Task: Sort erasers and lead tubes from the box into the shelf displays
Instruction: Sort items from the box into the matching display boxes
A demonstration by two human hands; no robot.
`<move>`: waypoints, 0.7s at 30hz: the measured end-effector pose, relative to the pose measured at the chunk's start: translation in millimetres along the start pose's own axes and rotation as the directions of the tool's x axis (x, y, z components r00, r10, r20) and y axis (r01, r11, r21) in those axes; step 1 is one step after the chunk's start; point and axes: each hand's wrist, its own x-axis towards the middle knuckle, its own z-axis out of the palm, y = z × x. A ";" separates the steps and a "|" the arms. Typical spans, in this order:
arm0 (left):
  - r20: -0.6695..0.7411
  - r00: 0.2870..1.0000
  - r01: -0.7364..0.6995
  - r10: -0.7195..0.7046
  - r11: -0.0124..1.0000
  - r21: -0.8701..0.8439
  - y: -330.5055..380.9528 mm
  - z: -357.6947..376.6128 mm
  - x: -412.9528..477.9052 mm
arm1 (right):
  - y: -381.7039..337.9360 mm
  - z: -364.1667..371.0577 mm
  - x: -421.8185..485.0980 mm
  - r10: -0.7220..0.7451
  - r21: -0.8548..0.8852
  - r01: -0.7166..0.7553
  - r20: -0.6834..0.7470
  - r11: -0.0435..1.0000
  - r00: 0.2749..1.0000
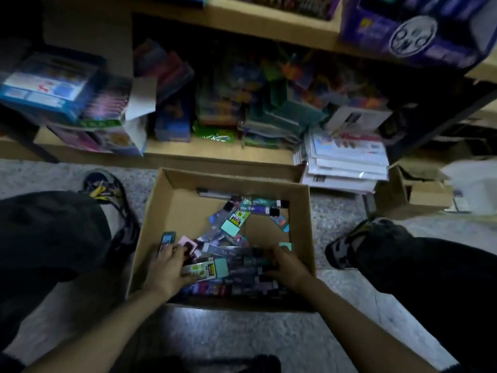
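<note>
On the speckled floor (242,337) in front of a low wooden shelf (215,154), an open cardboard box (185,211) sits between the person's two shoes, the left shoe (107,189) near its far left corner and the right shoe (347,243) off to its right side. Inside the box lies a loose pile of packets (236,251) – erasers and lead tubes in teal, purple, black and pink wrappers – heaped thickest along the near wall and trailing toward the far right corner, with bare cardboard showing at the far left. A teal eraser (231,227) lies near the middle of the heap. Both hands are down in the box at its near side. The left hand (166,267) has its fingers and thumb curled about the end of a white-and-yellow packet (200,270), the fingertips reaching over a pink piece just beyond it. The right hand (287,267) has its fingers bent down into the dark packets; whether they grip anything I cannot tell, as the view is dim and blurred there. On the shelf stand crowded, colourful stationery packs, with a blue box (48,87) at the left. A stack of white packs (344,162) rests at the shelf's right end, and a smaller cardboard box (411,195) sits on the floor beyond it – well apart from the hands.
</note>
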 end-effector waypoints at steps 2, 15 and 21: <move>0.032 0.999 -0.004 0.003 1.000 0.009 -10.5 2.8 6.7 | 6.6 22.7 6.9 0.051 -0.127 -0.049 0.015 0.991 0.999; -0.002 0.999 -0.052 0.052 0.996 0.070 -4.2 26.6 25.1 | -3.5 46.9 53.7 0.070 -0.016 -0.075 -0.189 0.997 0.979; 0.049 0.997 -0.057 0.055 0.998 0.037 -3.9 29.2 27.7 | 2.8 38.3 49.4 0.053 -0.066 -0.056 -0.048 0.996 0.997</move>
